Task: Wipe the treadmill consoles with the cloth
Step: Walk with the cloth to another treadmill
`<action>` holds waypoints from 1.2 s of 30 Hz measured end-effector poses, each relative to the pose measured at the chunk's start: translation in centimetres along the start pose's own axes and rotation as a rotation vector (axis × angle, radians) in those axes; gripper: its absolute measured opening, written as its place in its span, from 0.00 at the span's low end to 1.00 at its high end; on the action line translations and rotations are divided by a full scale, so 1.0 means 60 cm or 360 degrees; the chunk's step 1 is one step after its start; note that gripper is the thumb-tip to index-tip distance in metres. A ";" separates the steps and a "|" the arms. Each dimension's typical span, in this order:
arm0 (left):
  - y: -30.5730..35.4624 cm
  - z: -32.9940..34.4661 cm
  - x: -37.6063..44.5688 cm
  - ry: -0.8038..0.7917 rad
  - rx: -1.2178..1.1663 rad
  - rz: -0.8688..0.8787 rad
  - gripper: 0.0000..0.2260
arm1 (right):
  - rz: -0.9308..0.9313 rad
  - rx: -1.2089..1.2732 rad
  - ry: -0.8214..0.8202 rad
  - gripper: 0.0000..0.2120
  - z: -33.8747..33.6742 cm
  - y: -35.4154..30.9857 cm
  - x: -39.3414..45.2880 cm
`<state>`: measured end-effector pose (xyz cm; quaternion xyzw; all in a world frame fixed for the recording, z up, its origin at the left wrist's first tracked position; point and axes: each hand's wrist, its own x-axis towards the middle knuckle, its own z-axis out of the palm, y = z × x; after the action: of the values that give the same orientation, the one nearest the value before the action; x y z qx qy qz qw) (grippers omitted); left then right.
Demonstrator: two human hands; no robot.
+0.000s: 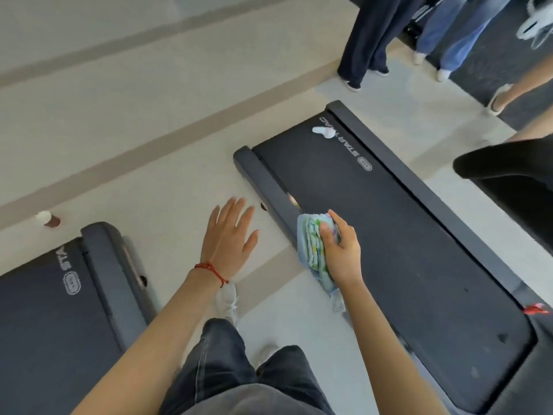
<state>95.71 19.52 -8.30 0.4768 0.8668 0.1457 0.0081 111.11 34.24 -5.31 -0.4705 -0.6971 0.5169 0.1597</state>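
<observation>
Looking down between two treadmills, I hold the folded cloth in my right hand at centre frame, fingers and thumb curled round it, above the side rail of the right treadmill. My left hand, just left of it, is spread flat with straight fingers, holding nothing, over the pale floor; a red cord circles its wrist. The left treadmill fills the lower left. Legs of bystanders stand at the upper right. A small brown cup sits on the floor at mid-left.
</observation>
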 end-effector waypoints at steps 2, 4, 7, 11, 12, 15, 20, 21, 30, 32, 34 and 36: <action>-0.052 -0.011 0.007 0.0062 0.0003 -0.0115 0.23 | -0.0040 -0.0014 -0.0084 0.17 0.047 -0.029 0.027; -0.106 -0.020 0.016 0.0102 0.0010 -0.0216 0.23 | -0.0070 -0.0033 -0.0157 0.17 0.097 -0.061 0.056; -0.193 -0.036 0.038 0.0142 0.0032 -0.0318 0.23 | -0.0117 -0.0052 -0.0226 0.17 0.174 -0.109 0.103; -0.312 -0.062 0.068 0.0191 0.0043 -0.0441 0.23 | -0.0165 -0.0035 -0.0312 0.17 0.279 -0.175 0.162; -0.341 -0.068 0.077 0.0198 0.0049 -0.0466 0.23 | -0.0176 -0.0028 -0.0331 0.18 0.304 -0.192 0.178; -0.412 -0.083 0.101 0.0216 0.0068 -0.0519 0.23 | -0.0210 -0.0020 -0.0363 0.18 0.362 -0.237 0.222; -0.509 -0.096 0.165 0.0243 0.0057 -0.0654 0.23 | -0.0245 -0.0071 -0.0397 0.18 0.440 -0.300 0.309; -0.527 -0.097 0.184 0.0230 0.0056 -0.0668 0.23 | -0.0258 -0.0087 -0.0394 0.17 0.453 -0.311 0.331; -0.698 -0.093 0.432 0.0191 0.0066 -0.0692 0.23 | -0.0242 -0.0057 -0.0407 0.19 0.590 -0.414 0.581; -0.731 -0.104 0.492 0.0172 0.0067 -0.0686 0.23 | -0.0251 -0.0028 -0.0421 0.19 0.617 -0.451 0.636; -0.764 -0.117 0.553 0.0183 0.0085 -0.0658 0.23 | -0.0266 -0.0020 -0.0429 0.19 0.642 -0.489 0.686; -0.798 -0.129 0.612 0.0187 0.0106 -0.0611 0.23 | -0.0251 0.0009 -0.0418 0.19 0.668 -0.524 0.732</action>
<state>35.00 23.98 -8.75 0.2936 0.9451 0.1402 -0.0307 45.02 46.70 -6.15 -0.3422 -0.7452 0.5619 0.1085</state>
